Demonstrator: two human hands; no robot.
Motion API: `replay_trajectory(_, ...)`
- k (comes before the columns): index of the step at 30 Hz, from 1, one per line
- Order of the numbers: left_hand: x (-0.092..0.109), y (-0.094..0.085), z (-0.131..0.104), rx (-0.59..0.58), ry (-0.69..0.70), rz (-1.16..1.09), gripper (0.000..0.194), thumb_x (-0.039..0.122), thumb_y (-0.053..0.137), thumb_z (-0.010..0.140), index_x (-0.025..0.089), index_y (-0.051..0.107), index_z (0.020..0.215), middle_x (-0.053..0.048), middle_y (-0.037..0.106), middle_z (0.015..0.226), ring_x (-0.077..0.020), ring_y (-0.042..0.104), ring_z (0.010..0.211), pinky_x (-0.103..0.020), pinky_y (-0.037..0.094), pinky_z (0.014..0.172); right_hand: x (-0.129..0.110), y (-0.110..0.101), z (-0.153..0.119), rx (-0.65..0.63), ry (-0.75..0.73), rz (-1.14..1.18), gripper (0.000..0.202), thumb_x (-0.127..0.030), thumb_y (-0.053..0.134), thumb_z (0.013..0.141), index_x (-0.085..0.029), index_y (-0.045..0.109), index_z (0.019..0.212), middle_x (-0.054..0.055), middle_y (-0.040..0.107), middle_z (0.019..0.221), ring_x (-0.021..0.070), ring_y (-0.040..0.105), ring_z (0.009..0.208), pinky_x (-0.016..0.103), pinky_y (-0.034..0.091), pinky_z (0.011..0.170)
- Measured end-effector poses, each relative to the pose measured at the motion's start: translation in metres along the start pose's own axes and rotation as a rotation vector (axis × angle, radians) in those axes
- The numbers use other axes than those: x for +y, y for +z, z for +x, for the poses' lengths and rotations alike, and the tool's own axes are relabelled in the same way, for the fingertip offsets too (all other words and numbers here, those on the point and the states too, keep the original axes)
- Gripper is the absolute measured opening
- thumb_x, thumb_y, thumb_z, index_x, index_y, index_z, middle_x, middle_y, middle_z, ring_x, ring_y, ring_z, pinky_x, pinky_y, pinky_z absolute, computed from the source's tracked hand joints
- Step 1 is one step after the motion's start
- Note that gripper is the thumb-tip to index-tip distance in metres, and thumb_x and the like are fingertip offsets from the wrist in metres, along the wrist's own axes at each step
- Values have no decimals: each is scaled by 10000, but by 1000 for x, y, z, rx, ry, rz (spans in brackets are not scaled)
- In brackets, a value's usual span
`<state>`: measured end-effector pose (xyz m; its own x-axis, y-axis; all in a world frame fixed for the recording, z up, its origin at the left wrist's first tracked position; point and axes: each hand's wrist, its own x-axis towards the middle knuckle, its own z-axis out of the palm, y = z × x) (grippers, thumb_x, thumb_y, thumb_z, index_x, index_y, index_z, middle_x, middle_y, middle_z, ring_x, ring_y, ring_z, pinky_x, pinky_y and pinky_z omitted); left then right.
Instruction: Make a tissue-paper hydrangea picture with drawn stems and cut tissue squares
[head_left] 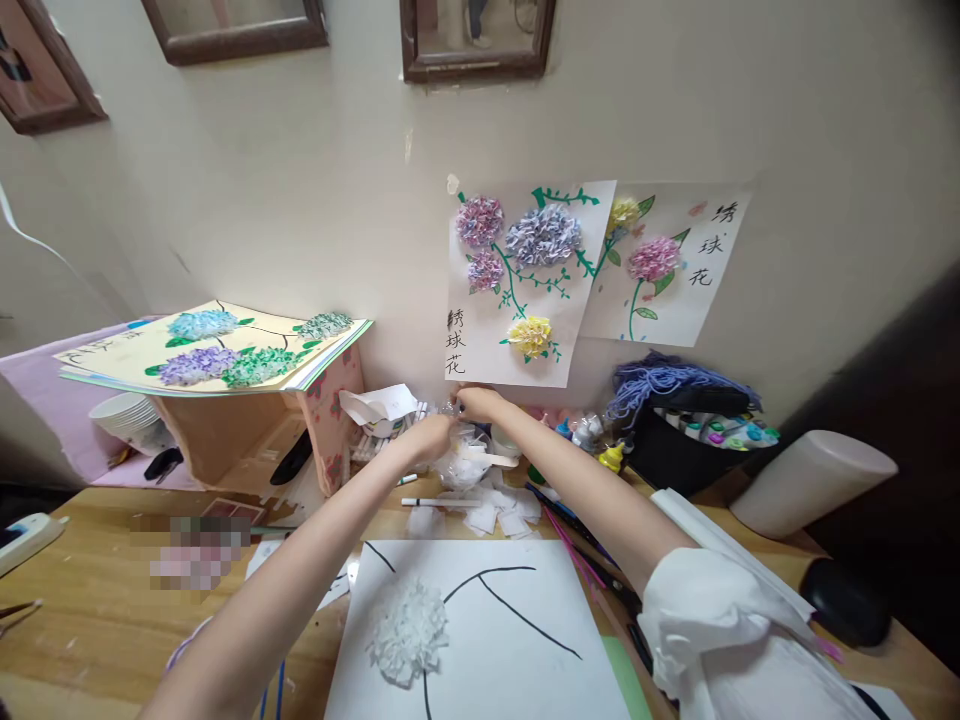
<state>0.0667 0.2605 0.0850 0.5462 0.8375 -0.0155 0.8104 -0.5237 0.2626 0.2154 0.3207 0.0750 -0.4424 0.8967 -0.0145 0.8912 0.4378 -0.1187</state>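
Observation:
Both arms reach forward to the back of the table, by the wall. My left hand is closed on the edge of a clear plastic bag with white pieces in it. My right hand is closed on the bag's upper edge, just below the hanging flower picture; its fingertips are partly hidden. Small white paper squares and a white marker lie in front of the bag. Nearest me, a white sheet carries black branch lines and a ruffled white paper flower.
On the left, flower pictures rest on a box stand above stacked white bowls. To the right are small paint bottles, a black holder with markers and blue yarn, and a white cylinder. Finished pictures hang on the wall.

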Motion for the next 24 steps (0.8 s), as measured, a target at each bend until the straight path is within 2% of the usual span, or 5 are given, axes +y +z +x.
replay_trajectory(8, -9, -14, 16, 123, -189, -68, 462, 17, 372, 716, 83, 599, 1114, -161, 643, 1121, -215, 600, 1022, -282, 447, 843, -3, -7, -10, -91, -26, -87, 402, -163, 695, 675, -174, 631, 1071, 113, 654, 1121, 254, 613, 1027, 249, 473, 799)
replay_trajectory(12, -6, -11, 13, 68, -131, -66, 351, 71, 390, 737, 121, 658, 959, -125, 688, 1001, -216, 622, 929, -280, 456, 792, -8, -5, -9, -112, -1, -118, 390, -127, 659, 724, -155, 609, 1110, 138, 606, 1202, 249, 582, 1089, 297, 472, 856)
replay_trajectory(16, -1, -7, 7, 4, -62, -48, 263, 129, 407, 757, 147, 665, 801, -86, 704, 841, -212, 628, 811, -285, 456, 735, -9, -4, -7, -158, 20, -110, 316, -205, 677, 734, -122, 636, 1036, 120, 655, 1108, 234, 622, 1003, 351, 495, 829)
replay_trajectory(20, -5, -6, 5, -18, -18, -51, 255, 128, 412, 760, 153, 663, 799, -69, 705, 861, -192, 626, 811, -259, 444, 738, -4, -5, -10, -109, 37, -78, 346, -161, 699, 674, -140, 651, 1016, 127, 657, 1114, 259, 620, 1012, 268, 482, 790)
replay_trajectory(24, -13, -1, 5, -4, -21, -71, 264, 123, 424, 760, 161, 673, 839, -67, 706, 919, -189, 629, 856, -247, 440, 761, 7, -7, -16, -3, 53, -40, 416, -178, 693, 672, -171, 606, 1079, 117, 644, 1137, 263, 605, 1035, 269, 469, 799)
